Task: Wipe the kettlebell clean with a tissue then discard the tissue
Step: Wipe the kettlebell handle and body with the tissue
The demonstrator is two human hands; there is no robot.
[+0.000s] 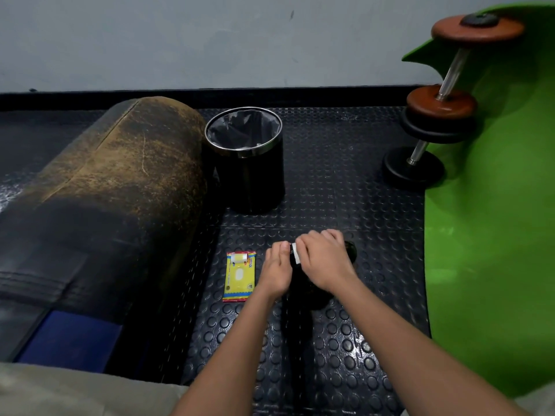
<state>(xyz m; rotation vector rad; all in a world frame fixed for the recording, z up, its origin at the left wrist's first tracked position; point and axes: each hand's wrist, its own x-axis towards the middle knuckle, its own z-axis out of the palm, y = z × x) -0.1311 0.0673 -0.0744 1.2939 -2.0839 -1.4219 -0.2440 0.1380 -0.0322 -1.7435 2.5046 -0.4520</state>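
A black kettlebell point(312, 295) stands on the studded black floor mat, mostly covered by both hands. My left hand point(274, 273) grips its left side near the handle. My right hand point(322, 261) lies over the top, pressing a white tissue point(297, 255) against the handle; only a small strip of tissue shows between the hands. A yellow tissue pack point(239, 276) with its flap peeled open lies flat just left of the kettlebell. A black bin point(247, 159) with a chrome rim and a dark liner stands behind, farther from me.
A large worn punching bag point(99, 211) lies along the left. A bright green mat point(492, 235) curls up on the right, with dumbbells point(432, 115) leaning at its edge. A grey wall closes the back.
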